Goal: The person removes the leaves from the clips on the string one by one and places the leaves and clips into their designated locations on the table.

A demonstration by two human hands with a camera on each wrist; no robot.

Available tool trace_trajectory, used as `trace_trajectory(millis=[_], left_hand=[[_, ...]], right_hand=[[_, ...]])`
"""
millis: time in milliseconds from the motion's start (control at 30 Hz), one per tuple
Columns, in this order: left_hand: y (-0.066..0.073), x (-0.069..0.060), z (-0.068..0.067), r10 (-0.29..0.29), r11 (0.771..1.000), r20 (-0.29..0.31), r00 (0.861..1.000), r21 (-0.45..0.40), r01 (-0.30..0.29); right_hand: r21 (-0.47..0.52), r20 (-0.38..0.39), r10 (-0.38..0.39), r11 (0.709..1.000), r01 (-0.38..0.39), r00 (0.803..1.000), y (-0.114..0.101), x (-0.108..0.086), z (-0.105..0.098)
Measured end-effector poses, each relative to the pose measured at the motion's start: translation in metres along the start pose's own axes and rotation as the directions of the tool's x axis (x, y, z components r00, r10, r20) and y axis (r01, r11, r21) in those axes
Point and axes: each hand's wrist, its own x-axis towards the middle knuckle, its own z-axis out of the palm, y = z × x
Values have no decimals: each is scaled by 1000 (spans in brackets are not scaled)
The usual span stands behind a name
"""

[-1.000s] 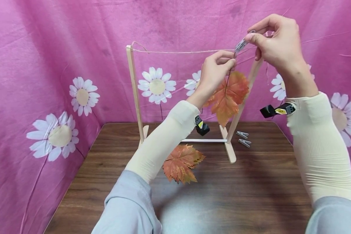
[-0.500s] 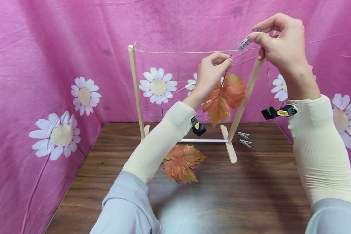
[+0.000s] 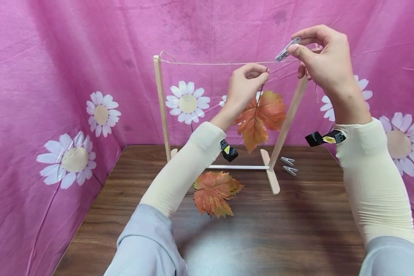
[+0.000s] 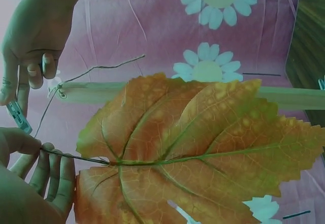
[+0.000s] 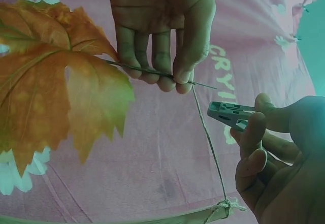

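My left hand pinches the thin dark stem of an orange autumn leaf, which hangs below the fingers. In the right wrist view the tip of the stem sticks out past the thumb, by the string. My right hand holds a grey clothespin between thumb and fingertips, its nose angled down to the left near the string. A small gap separates the clothespin from the stem in the right wrist view. The leaf nearly fills the left wrist view.
The string runs between two wooden posts of a stand, joined low down by a white rod. Two more clothespins lie right of the stand's foot. Stacked orange leaves rest on the brown table.
My left hand has drawn the leaf left and slightly down, away from the clothespin. The right hand went a little right, then came back left and lower, still holding the clothespin.
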Motion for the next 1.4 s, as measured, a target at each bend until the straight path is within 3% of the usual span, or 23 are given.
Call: trace_trajectory(millis=[400,633,1067,1400], left_hand=[[-3,-1,-14,37,999,-7,999,-14,-38],[-3,-5,-23,48,997,0,999,68,-48],[-7,-14,-38,100,979,88,991,168,-114],[-11,-21,-57,66,987,143,988,136,-85]], right_hand=[[-24,24,-1,1000,2,1000,3,-10,4],[-29,53,-13,999,14,999,8,-19,6],[-145,90,9,989,4,996,14,-36,10],[-135,112,27,991,-12,993,25,-47,10]])
